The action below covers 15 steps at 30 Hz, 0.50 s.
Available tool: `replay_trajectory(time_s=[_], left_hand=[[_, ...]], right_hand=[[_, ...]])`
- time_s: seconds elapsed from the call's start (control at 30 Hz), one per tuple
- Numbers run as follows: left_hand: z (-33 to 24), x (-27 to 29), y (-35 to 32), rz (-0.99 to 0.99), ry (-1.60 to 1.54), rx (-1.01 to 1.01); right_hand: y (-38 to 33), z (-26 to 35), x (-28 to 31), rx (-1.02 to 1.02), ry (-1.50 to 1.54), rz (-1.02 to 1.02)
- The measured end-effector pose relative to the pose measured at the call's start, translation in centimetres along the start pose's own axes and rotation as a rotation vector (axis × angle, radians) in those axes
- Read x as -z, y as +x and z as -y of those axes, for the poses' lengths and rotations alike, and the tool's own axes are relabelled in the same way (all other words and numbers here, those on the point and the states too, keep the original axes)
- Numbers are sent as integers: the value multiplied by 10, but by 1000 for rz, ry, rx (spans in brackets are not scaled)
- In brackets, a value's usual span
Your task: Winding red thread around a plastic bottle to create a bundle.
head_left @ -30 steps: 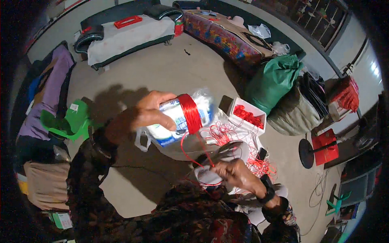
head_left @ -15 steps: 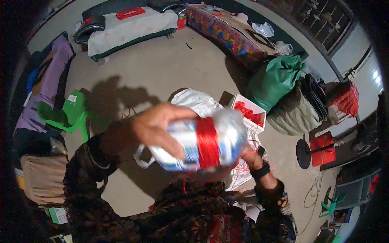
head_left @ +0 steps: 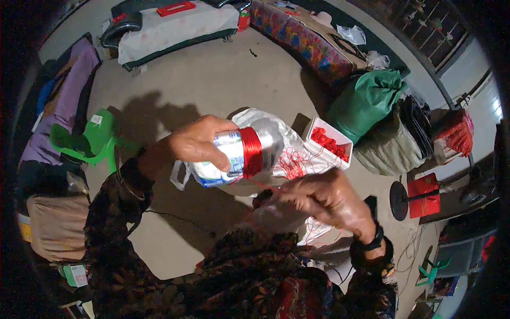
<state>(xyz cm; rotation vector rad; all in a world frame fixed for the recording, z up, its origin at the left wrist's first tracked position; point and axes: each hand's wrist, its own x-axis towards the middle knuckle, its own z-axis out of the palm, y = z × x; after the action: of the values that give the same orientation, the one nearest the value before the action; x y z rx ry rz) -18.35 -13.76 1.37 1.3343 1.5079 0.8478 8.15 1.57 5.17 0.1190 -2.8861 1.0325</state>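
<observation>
Sand-coloured floor (head_left: 212,74) spread beneath a person in a dark patterned garment (head_left: 255,250), whose two hands worked at chest height. The left hand (head_left: 199,143) held a white-and-blue pack (head_left: 226,143) from its left end, thumb on the near side and fingers over the top. Wound flat around the pack's middle was a red cord band (head_left: 252,152). At lower right, the right hand (head_left: 329,199), slightly blurred, drew its fingers together on a red strand (head_left: 260,184) running from the pack.

Judged by eye, the pack was light, firm enough to keep its shape yet soft under a squeeze, with wrapping apt to slip; its uncovered end offered the best hold, clear of the windings. The cord looked thin, limp and easily tangled.

Just beyond the hands, more loose red cord (head_left: 292,164) lay over white material (head_left: 255,116), beside a white box (head_left: 345,162) of red pieces (head_left: 326,142). A green stool (head_left: 98,143) stood to the left. Farther right leaned a full green sack (head_left: 366,103) near a pale one (head_left: 388,151). Along the far side stood a sofa (head_left: 180,34) under a white cover and a long seat with flowered cloth (head_left: 303,45), below a barred window (head_left: 425,24).
</observation>
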Motion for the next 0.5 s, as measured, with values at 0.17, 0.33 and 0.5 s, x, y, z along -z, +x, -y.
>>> replay_trajectory(time_s=[0.17, 0.33, 0.5], left_hand=[[-15, -38, 10, 276, -14, -446], [-57, -26, -8, 174, -363, -90], [24, 13, -17, -316, -354, -138]], right_hand=[[38, -20, 10, 92, 21, -183], [17, -92, -43, -89, 492, -248], [13, -26, -41, -127, 336, -20]])
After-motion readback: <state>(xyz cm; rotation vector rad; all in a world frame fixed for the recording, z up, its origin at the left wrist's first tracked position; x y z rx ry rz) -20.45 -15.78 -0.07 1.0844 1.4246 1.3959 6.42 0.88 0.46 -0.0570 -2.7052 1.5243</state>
